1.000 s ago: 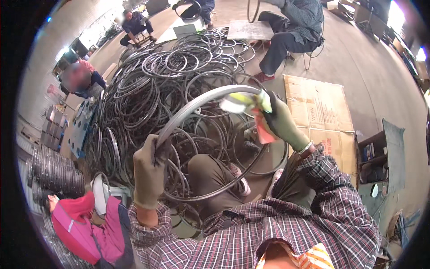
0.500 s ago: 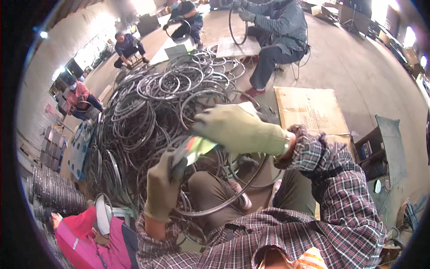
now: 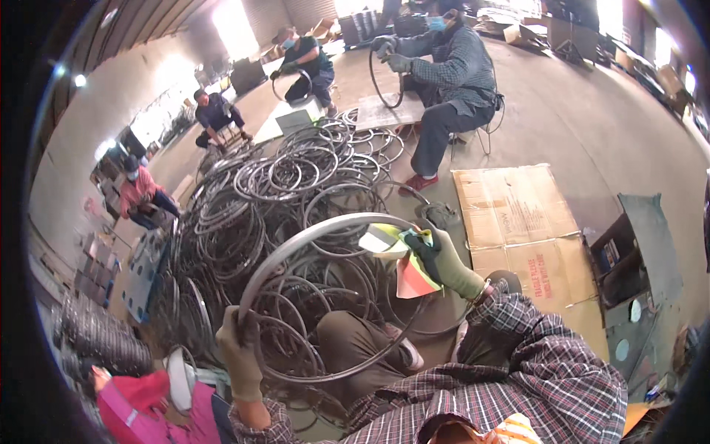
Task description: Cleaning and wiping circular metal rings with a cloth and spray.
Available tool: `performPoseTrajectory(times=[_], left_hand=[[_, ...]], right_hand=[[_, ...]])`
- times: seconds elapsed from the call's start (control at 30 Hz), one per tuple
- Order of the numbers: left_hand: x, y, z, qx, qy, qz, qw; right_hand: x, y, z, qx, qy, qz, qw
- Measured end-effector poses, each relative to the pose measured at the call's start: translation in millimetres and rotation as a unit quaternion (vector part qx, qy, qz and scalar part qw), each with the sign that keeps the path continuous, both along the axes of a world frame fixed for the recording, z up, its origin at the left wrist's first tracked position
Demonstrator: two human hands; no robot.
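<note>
A large dark grey wheel rim is held up tilted in front of me, over my knees. At its left side my left hand, in a pale glove with dark fingers, is closed around it. My right hand, gloved alike, is closed at the rim's upper right on a crumpled piece of soft cloth or paper, yellow-green and orange-pink. This piece lies against the rim there. Beyond it, a big heap of similar rims covers the floor.
Flattened cardboard lies to the right, near a dark open box. Several people sit around the heap; one person holds a rim over a board. Stacked rims and a person in a pink-red jacket are at the lower left.
My right hand has moved right and down, away from my left hand, with the coloured piece. The rim has come up into clearer view, and my left hand has shifted left and lower.
</note>
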State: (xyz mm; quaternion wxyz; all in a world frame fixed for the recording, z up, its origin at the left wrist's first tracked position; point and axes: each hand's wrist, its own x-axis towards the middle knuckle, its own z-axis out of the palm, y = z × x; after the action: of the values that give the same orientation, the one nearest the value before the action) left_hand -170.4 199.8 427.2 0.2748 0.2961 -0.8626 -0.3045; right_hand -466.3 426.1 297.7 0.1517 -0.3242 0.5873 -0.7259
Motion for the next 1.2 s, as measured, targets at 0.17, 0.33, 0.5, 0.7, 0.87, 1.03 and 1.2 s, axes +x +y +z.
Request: performPoseTrajectory(times=[0.17,0.33,0.5,0.7,0.87,1.03,1.2], left_hand=[[-22.6,37.9,57.9,-0.284,0.091,-0.055,0.953],[-37.5,54.4,79.9,-0.305,-0.058,-0.050,0.949],[-17.9,51.2,64.0,-0.330,-0.036,-0.038,0.943],[-0.5,32.6,57.7,-0.324,-0.021,0.022,0.946],[-32.2,44.8,62.6,-0.349,-0.079,-0.018,0.933],[-25.4,38.7,57.0,-0.357,-0.052,-0.007,0.933],[-4.1,16.9,52.4,-0.328,-0.035,0.028,0.943]], right_hand=[[14.0,-25.9,92.4,0.068,0.357,-0.033,0.931],[28.3,-47.2,145.5,0.082,0.537,0.011,0.840],[38.3,-37.5,121.8,0.048,0.528,-0.004,0.848],[27.1,-27.1,-0.2,-0.007,0.238,-0.014,0.971],[22.5,-37.0,111.7,0.004,0.445,0.002,0.895],[32.2,-47.0,108.1,0.062,0.509,-0.051,0.857],[45.1,-35.9,-21.4,0.022,0.230,-0.114,0.966]])
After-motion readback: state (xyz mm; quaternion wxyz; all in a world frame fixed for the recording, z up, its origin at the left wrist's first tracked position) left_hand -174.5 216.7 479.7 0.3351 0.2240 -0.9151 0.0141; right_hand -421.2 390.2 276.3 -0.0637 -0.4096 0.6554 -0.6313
